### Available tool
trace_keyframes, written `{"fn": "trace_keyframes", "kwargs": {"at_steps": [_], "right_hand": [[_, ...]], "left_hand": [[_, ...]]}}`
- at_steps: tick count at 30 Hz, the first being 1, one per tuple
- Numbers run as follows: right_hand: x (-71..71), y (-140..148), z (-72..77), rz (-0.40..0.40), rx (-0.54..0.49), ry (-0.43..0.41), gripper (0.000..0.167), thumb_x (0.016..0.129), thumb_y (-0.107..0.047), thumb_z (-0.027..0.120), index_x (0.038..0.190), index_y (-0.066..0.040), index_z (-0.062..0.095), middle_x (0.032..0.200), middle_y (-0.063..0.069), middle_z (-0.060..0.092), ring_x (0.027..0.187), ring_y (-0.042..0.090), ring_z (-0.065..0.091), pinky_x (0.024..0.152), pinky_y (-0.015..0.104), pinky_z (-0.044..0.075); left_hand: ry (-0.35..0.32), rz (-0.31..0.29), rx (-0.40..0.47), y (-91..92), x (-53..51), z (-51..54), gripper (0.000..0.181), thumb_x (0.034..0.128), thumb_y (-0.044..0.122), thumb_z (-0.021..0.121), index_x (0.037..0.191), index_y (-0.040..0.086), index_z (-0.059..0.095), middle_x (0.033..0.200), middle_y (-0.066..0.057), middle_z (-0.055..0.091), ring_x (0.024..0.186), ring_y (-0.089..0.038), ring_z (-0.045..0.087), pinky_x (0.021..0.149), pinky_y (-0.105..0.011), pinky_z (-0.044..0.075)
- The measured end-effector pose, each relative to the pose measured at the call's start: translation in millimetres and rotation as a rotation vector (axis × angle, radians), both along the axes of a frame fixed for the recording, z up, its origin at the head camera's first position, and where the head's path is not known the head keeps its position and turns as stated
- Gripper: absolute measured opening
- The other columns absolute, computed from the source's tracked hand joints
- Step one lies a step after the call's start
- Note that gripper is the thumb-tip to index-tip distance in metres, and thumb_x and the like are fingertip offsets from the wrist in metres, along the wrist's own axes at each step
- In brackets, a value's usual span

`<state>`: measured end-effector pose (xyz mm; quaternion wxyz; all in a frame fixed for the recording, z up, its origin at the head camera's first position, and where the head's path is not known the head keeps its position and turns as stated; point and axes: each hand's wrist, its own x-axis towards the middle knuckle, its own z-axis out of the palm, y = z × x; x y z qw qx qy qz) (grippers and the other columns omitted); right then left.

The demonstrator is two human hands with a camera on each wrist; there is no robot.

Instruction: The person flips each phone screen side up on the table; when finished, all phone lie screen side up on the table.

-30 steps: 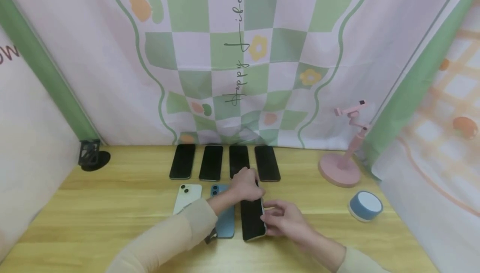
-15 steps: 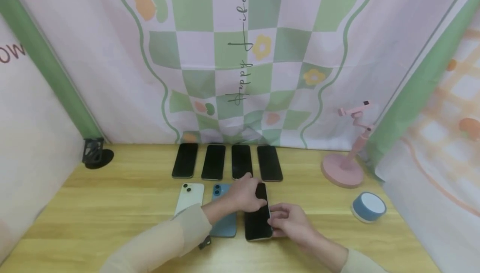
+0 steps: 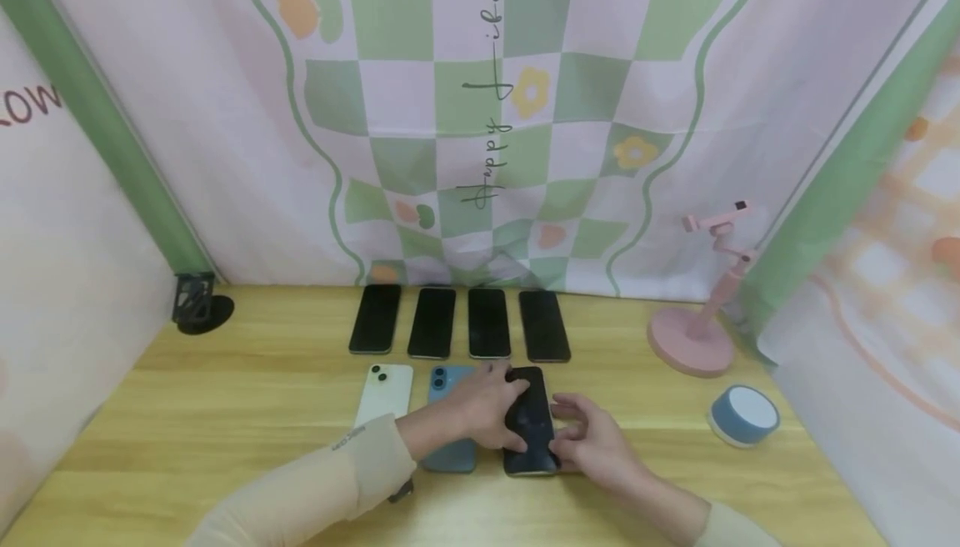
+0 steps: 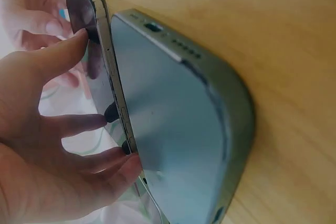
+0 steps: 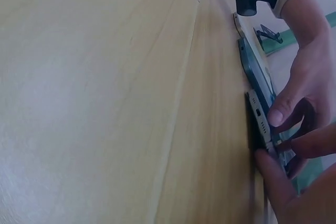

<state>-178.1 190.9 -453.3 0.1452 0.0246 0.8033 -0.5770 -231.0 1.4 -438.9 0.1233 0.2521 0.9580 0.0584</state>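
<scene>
A black-screened phone [image 3: 531, 426] lies face up in the near row. My left hand [image 3: 487, 405] reaches over the blue phone [image 3: 452, 455], its thumb and fingertips resting on the black phone's left side. In the left wrist view, those spread fingers of the left hand [image 4: 42, 103] touch the dark screen [image 4: 97, 77] beside the blue phone [image 4: 163, 98]. My right hand [image 3: 596, 445] holds the right edge with bent fingers and thumb. The right wrist view shows the right hand [image 5: 310, 192] at the phone's edge [image 5: 258, 114], its thumb low against the side.
Several black phones [image 3: 489, 323] form a far row by the curtain. A white phone [image 3: 386, 393] lies left of the blue one. On the right stand a pink stand [image 3: 690, 340] and a blue-and-white round object [image 3: 744, 416]; a black stand [image 3: 204, 313] is at the far left.
The black phone has shifted slightly right and turned a little on the table. My left hand has slid from its far end toward its middle, fingers spreading. My right hand has stayed at the right edge.
</scene>
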Motion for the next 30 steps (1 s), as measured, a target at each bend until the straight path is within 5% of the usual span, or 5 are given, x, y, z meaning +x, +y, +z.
{"fn": "trace_keyframes", "kwargs": {"at_steps": [10,23,26,30], "right_hand": [[3.6,2,8.5,0.108,0.096,0.048,0.077,0.081,0.005,0.072,0.151,0.007,0.04,0.153,0.036,0.048,0.111,0.026,0.069,0.079,0.03,0.062],[2.0,-3,10.6,0.06,0.215,0.075,0.065,0.084,0.006,0.071,0.145,0.005,0.048,0.147,0.034,0.055,0.092,0.016,0.066,0.07,0.021,0.052],[1.3,-4,12.2,0.069,0.25,0.091,0.063,0.085,0.003,0.072,0.144,0.005,0.049,0.145,0.033,0.058,0.094,0.018,0.066,0.072,0.025,0.054],[-1.3,-8,17.8,0.093,0.358,0.155,0.06,0.086,-0.006,0.075,0.141,0.003,0.053,0.145,0.029,0.059,0.112,0.033,0.069,0.091,0.047,0.06]], "left_hand": [[0.011,-0.006,-0.006,1.2,1.3,2.3,0.087,0.0796,0.061,0.082,0.152,0.025,0.052,0.163,-0.01,0.042,0.147,-0.031,0.046,0.117,-0.045,0.048],[0.023,-0.023,-0.051,4.9,1.7,0.7,0.086,0.0811,0.063,0.08,0.153,0.026,0.051,0.165,-0.01,0.04,0.147,-0.03,0.046,0.12,-0.042,0.046],[0.027,-0.025,-0.056,4.5,1.7,1.1,0.086,0.081,0.063,0.08,0.153,0.026,0.051,0.165,-0.009,0.04,0.147,-0.029,0.045,0.12,-0.041,0.046],[0.016,-0.027,-0.046,2.8,0.4,1.8,0.08,0.0869,0.059,0.076,0.154,0.025,0.05,0.167,-0.009,0.038,0.15,-0.03,0.043,0.122,-0.043,0.044]]}}
